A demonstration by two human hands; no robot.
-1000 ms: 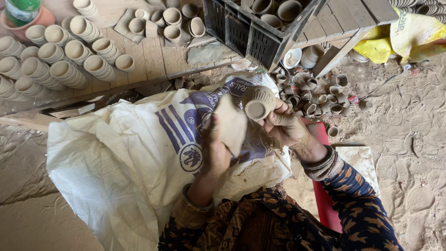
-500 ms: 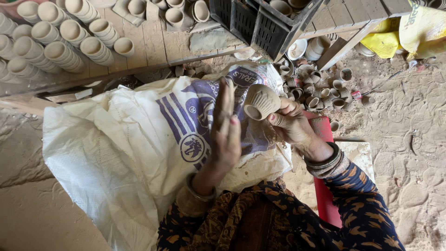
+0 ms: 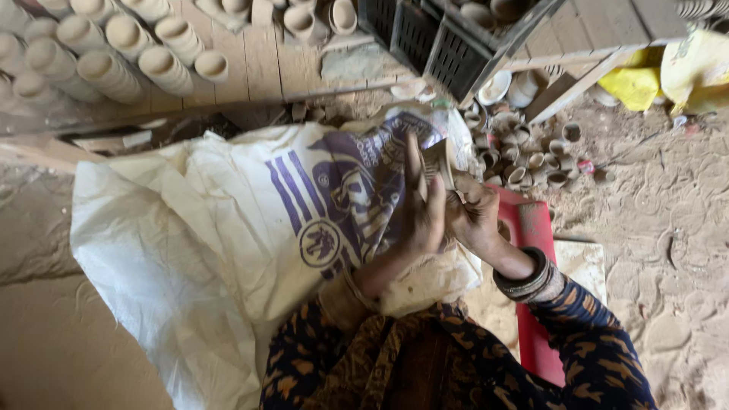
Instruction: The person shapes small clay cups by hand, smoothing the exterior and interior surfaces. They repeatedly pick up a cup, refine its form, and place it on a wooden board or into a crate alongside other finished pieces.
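Rows of pale clay cups (image 3: 114,57) lie along the wooden boards (image 3: 266,64) at the top left; below them spreads a white woven sack (image 3: 190,250) with purple print; over its right edge the left hand (image 3: 421,209) lies flat and open against a small tan clay cup (image 3: 439,161), seen edge-on and mostly hidden; the right hand (image 3: 474,216) grips that cup from the other side; loose little cups (image 3: 531,163) litter the dirt beyond.
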